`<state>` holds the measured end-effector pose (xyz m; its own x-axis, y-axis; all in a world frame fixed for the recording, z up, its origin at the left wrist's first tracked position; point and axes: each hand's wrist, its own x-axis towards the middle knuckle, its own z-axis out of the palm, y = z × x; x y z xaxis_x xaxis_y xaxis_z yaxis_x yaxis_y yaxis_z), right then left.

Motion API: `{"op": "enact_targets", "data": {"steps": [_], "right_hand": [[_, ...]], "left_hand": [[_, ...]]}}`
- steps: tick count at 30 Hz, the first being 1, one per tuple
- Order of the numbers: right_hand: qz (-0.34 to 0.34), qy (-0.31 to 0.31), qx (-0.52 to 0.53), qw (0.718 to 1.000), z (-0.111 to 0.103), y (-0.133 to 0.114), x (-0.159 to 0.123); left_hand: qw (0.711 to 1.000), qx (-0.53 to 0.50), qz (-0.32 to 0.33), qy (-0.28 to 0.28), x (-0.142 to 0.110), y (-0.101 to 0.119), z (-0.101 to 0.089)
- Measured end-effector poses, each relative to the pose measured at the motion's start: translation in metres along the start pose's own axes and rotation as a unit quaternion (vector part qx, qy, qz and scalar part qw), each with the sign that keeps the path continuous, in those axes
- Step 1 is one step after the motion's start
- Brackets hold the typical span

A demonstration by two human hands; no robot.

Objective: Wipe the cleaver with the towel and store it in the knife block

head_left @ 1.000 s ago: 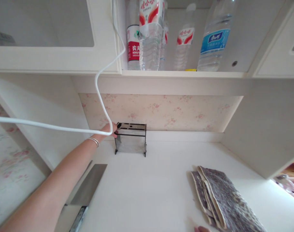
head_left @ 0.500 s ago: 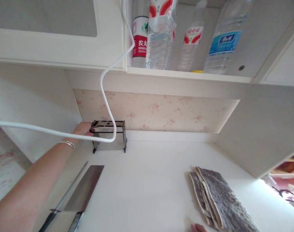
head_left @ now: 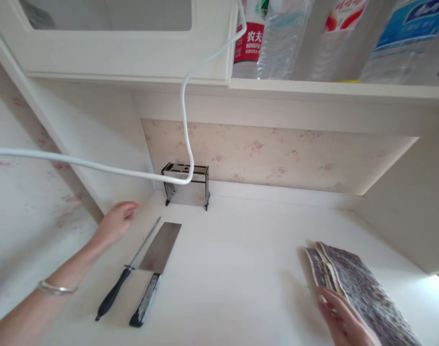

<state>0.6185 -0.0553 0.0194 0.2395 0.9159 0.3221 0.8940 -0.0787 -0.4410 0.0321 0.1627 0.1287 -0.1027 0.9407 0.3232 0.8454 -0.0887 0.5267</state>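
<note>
- The left hand [head_left: 114, 226], a silver bracelet [head_left: 56, 288] on its wrist, is raised near the left panel, just beside the tip of the sharpening rod. Its fingers [head_left: 131, 206] are loosely curled with nothing visible in them; how fully they close cannot be told.
- The right hand [head_left: 340, 312] is at the near left edge of the folded grey-brown patterned cloth with pale edging [head_left: 367, 278]. Its fingers [head_left: 324, 294] are bent close together and overlap the cloth in view; whether they touch or grip it cannot be told.
- The cloth lies on the right part of the white counter [head_left: 241, 269].
- A silver metal knife block with black edges and a slotted top [head_left: 188, 193] stands upright on its small black feet near the back left corner, apart from both hands.
- The slim steel sharpening rod with a black handle [head_left: 113, 294] lies on the left, handle toward the person.
- Just right of it lies a broad steel cleaver with a dark, pale-marked handle [head_left: 161, 247], pointing the same way.
- A white cable [head_left: 114, 169] hangs in front, crossing the view of the block.
- Clear plastic bottles with red-and-white and blue labels [head_left: 282, 45] stand on the white shelf [head_left: 313, 89] above.
</note>
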Motion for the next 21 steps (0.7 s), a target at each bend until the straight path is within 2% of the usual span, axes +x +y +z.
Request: {"op": "enact_targets", "data": {"steps": [1, 4, 7, 9, 11, 14, 18, 21], "right_hand": [[-0.023, 0.023, -0.027, 0.999, -0.004, -0.001, 0.011], [-0.022, 0.057, -0.130, 0.990, -0.007, -0.002, 0.038], [0.061, 0.018, -0.205, 0.977, 0.007, 0.003, 0.049], [0.085, -0.005, -0.232, 0.969, 0.020, 0.005, 0.047], [0.079, 0.002, -0.255, 0.964, 0.030, 0.004, 0.040], [0.062, 0.019, -0.257, 0.964, 0.034, -0.003, 0.028], [0.046, 0.015, -0.220, 0.974, 0.028, -0.017, 0.003], [0.022, 0.001, -0.175, 0.984, 0.025, -0.035, -0.024]], "left_hand": [[0.999, -0.033, -0.006, -0.022, -0.027, -0.004, 0.001], [0.982, -0.163, -0.093, 0.013, -0.109, -0.005, 0.010], [0.949, -0.263, -0.171, -0.018, -0.179, 0.001, 0.022], [0.935, -0.299, -0.184, -0.057, -0.209, 0.007, 0.031], [0.929, -0.313, -0.186, -0.066, -0.224, 0.012, 0.037], [0.935, -0.303, -0.176, -0.055, -0.229, 0.016, 0.041], [0.967, -0.249, -0.045, -0.014, -0.230, 0.014, 0.044], [0.977, -0.212, 0.033, -0.008, -0.236, 0.011, 0.046]]}}
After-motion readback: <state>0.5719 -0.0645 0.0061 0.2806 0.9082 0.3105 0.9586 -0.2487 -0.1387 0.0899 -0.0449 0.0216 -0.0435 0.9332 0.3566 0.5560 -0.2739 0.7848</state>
